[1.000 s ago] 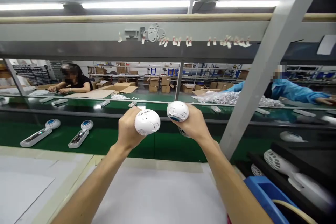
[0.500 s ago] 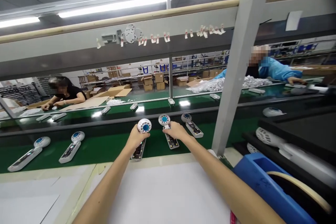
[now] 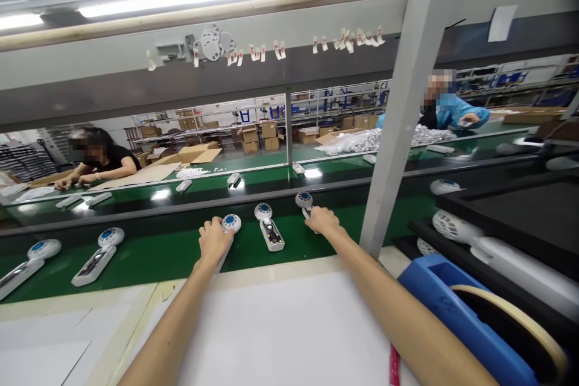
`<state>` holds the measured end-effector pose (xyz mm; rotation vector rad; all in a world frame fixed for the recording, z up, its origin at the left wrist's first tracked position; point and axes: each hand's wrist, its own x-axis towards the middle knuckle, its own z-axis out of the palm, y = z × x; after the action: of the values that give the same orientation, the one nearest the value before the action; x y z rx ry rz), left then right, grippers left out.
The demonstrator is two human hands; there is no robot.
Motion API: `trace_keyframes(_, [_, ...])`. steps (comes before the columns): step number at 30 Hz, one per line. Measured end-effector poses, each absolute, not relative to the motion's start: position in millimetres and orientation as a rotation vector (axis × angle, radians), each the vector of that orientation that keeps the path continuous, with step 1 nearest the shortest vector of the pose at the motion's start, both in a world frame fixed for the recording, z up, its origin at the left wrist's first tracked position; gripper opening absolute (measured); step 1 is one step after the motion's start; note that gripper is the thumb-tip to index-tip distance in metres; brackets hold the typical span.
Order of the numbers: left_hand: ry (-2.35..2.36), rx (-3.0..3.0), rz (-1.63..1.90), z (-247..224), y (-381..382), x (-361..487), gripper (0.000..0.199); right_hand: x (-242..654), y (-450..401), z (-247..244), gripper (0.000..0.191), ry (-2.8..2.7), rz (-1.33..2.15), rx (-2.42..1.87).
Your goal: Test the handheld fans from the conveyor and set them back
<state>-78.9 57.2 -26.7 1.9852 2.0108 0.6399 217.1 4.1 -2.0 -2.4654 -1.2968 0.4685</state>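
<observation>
My left hand (image 3: 214, 242) is curled round a white handheld device (image 3: 231, 223) with a round, blue-centred head; its body is mostly hidden behind the hand. My right hand (image 3: 322, 220) is closed on the neck of a similar device (image 3: 304, 199) farther right, its round head showing past the fingers. Between the two hands lies another such device (image 3: 272, 235), untouched, its handle open on a dark circuit board. All three are on the green conveyor belt (image 3: 167, 256).
Two more devices (image 3: 97, 257) (image 3: 28, 268) lie on the belt to the left. A grey post (image 3: 400, 114) rises right of my right hand. Near my right forearm sits a blue tape dispenser (image 3: 456, 313). Black trays (image 3: 520, 217) hold white parts. Two people work across the line.
My right hand has left the middle device and moved right to another one. My left hand has shifted left with its device. The view has also moved slightly.
</observation>
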Motion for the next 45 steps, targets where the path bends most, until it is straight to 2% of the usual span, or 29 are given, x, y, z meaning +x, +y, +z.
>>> trace_keyframes(3, [2.025,2.016,0.59,-18.7,57.8,-81.0,0.054,224.9,6.9,-11.5,0.026,-1.254,0.654,-2.407])
trace_keyframes(8, [2.1,2.011,0.476,-13.1,58.7,-84.3,0.054,223.5,8.2,-4.2,0.023,-1.123,0.917,-2.098])
trace_keyframes(12, [2.161,2.015,0.378,-9.2,59.8,-88.8,0.053,209.4,6.5,21.2,0.024,-1.016,1.059,-1.669])
trace_keyframes(17, [2.169,1.912,0.155,-3.4,66.2,-109.6,0.064,195.4,-5.5,60.6,0.019,-0.893,1.083,-1.303])
trace_keyframes(21, [2.159,1.901,0.107,-1.3,69.6,-130.5,0.047,185.4,-22.1,81.6,0.012,-0.867,1.049,-1.11])
trace_keyframes(25, [2.201,1.898,0.22,-1.1,67.9,-137.1,0.04,175.3,-40.1,97.7,0.025,-0.911,1.019,-0.988])
trace_keyframes(32, [2.18,1.985,0.437,21.5,54.9,-120.3,0.051,161.7,-63.2,115.4,0.053,-1.073,0.971,-0.843])
trace_keyframes(39, [1.689,2.194,0.677,73.3,20.0,-97.3,0.048,151.5,-75.6,120.6,0.068,-1.251,0.941,-0.663])
trace_keyframes(45, [1.092,2.158,1.037,108.3,-36.1,-78.0,0.04,136.5,-87.5,120.6,0.077,-1.338,0.957,-0.596])
